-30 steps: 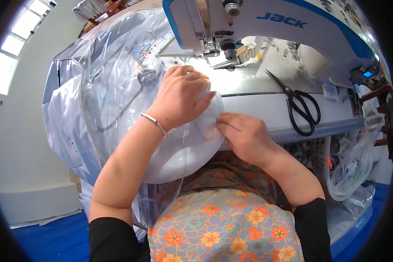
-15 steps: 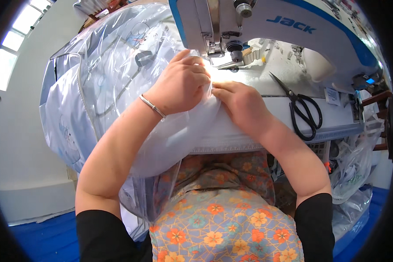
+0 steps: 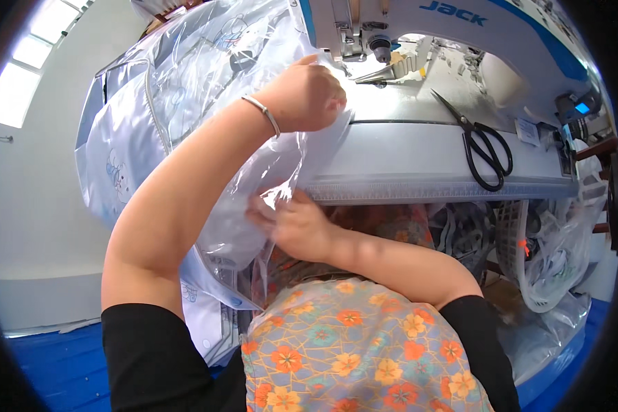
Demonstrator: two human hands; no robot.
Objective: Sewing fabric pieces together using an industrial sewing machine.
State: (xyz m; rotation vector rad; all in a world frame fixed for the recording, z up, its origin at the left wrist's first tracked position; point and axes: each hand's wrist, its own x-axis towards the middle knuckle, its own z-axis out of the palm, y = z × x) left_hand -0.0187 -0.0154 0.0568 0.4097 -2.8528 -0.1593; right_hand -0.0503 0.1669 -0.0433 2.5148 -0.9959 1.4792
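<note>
My left hand (image 3: 307,95) wears a thin bracelet and grips a clear plastic bag (image 3: 185,103) with pale blue printed panels. It holds the bag's edge on the sewing machine bed (image 3: 419,154), just left of the needle and presser foot (image 3: 378,51). My right hand (image 3: 292,226) is below the table's front edge and pinches a lower fold of the same plastic bag near my lap. The bag hangs down over the left side of the table.
Black scissors (image 3: 484,147) lie on the machine bed to the right. The white and blue sewing machine head (image 3: 474,27) stands above. Bundles of clear plastic (image 3: 556,268) hang at the right under the table. The floor (image 3: 55,364) is blue.
My right hand has dropped from the machine bed to below the table edge. My left hand stayed near the needle, and the plastic bag now hangs lower toward my lap.
</note>
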